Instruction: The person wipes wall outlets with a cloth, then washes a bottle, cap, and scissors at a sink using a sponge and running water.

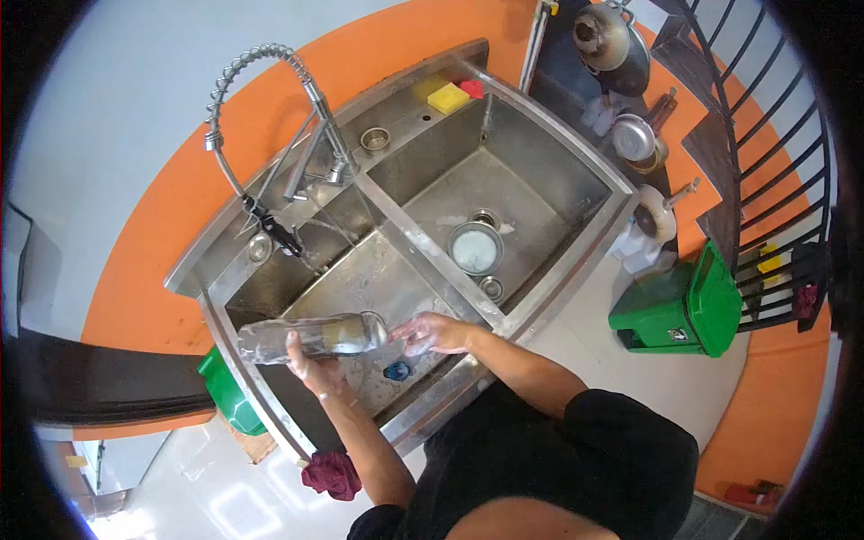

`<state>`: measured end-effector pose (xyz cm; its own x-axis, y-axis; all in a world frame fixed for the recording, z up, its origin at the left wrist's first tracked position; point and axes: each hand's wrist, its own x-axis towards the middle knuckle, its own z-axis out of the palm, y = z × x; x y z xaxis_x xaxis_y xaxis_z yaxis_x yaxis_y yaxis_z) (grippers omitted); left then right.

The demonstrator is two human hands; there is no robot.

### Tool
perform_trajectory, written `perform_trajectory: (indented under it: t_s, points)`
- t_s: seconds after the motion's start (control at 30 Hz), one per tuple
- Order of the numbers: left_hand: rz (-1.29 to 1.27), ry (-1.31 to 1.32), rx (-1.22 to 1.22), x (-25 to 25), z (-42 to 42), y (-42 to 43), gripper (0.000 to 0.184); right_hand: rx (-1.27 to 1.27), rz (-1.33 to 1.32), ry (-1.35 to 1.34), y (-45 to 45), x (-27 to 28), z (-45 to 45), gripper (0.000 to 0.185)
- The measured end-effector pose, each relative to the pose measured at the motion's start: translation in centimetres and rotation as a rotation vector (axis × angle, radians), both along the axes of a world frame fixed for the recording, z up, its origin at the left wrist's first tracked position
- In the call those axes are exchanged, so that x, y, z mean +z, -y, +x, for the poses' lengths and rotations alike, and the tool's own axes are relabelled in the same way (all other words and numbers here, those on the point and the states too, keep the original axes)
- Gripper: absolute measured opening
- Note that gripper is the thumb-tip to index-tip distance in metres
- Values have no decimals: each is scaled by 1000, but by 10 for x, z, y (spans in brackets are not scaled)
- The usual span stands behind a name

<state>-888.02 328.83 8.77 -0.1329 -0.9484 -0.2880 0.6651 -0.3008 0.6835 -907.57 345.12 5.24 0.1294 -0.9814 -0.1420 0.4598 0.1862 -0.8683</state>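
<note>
A clear cylindrical bottle (310, 338) lies sideways above the left sink basin (387, 279). My left hand (315, 367) is closed around it from below, the thumb up on its near side. Close to the bottle's right end is my right hand (434, 334), its fingers loosely curved and partly apart, with what looks like suds on them. Whether those fingertips touch the bottle is unclear. Below, a small blue object (397, 370) sits on the wet basin floor. Behind the bottle, water seems to run from the black spray head (286, 239).
A spring-neck faucet (337, 148) rises at the back. The right basin (531, 180) holds a round metal bowl (475, 247) with whitish liquid. A yellow sponge (447, 98) sits on the back ledge. A maroon cloth (331, 475) hangs at the front edge; a green bin (670, 310) stands right.
</note>
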Motion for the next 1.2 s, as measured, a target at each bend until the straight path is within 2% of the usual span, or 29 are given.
perform_trajectory:
  t_s: [0.03, 0.1, 0.13, 0.2, 0.3, 0.33, 0.37, 0.47, 0.5, 0.57, 0.63, 0.67, 0.7, 0.77, 0.83, 0.9, 0.97, 1.1, 1.17, 1.2]
  points:
    - [33, -52, 7, -12, 3, 10, 42, -17, 36, 5, -4, -3, -10, 43]
    - [22, 56, 19, -10, -1, 18, 47, -51, 106, 11, -13, -1, -33, 47]
    - [-21, 126, 51, -13, -5, 23, 47, -69, 36, -46, -18, 4, -47, 46]
    - [-103, 189, 118, -34, -14, 38, 43, -246, 33, -69, -30, 20, -77, 43]
    - [-392, 495, 181, -70, -51, 32, 55, -557, 17, -94, -54, 4, -127, 37]
    - [-408, 596, 44, -105, -56, 36, 68, -621, 102, -70, -64, -3, -145, 36]
    - [-401, 632, -59, -131, -68, 38, 71, -683, 184, -48, -70, -10, -160, 34]
    - [-414, 757, -250, -149, -126, 46, 78, -783, 262, -199, -74, -55, -190, 30]
    - [-425, 800, -298, -151, -144, 55, 79, -750, 326, -424, -69, -68, -196, 29]
    - [-447, 751, -295, -194, -170, 90, 82, -643, 280, -922, -74, -135, -212, 20]
    - [-475, 694, -272, -208, -191, 116, 85, -723, 242, -1092, -39, -113, -206, 17]
    - [-491, 666, -255, -197, -198, 125, 87, -784, 156, -1168, -17, -98, -199, 16]
    - [-508, 641, -240, -184, -201, 133, 89, -813, 116, -971, 9, -74, -189, 13]
    - [-543, 684, -239, -168, -205, 141, 92, -740, -6, -780, 58, -61, -173, 15]
    - [-627, 769, -172, -161, -209, 142, 94, -539, -89, -851, 116, -27, -155, 37]
    - [-709, 826, -196, -167, -204, 144, 100, -554, -253, -1183, 180, -21, -134, 57]
    - [-758, 858, -183, -152, -199, 138, 96, -598, -300, -1127, 238, -19, -117, 68]
    - [-670, 655, -206, -177, -175, 145, 89, -190, -224, -1291, 320, -28, -104, 58]
    - [-672, 839, -143, -172, -174, 144, 92, 116, -155, -1297, 357, -49, -103, 49]
    - [-660, 900, -133, -167, -174, 141, 93, 9, -117, -1172, 372, -63, -101, 43]
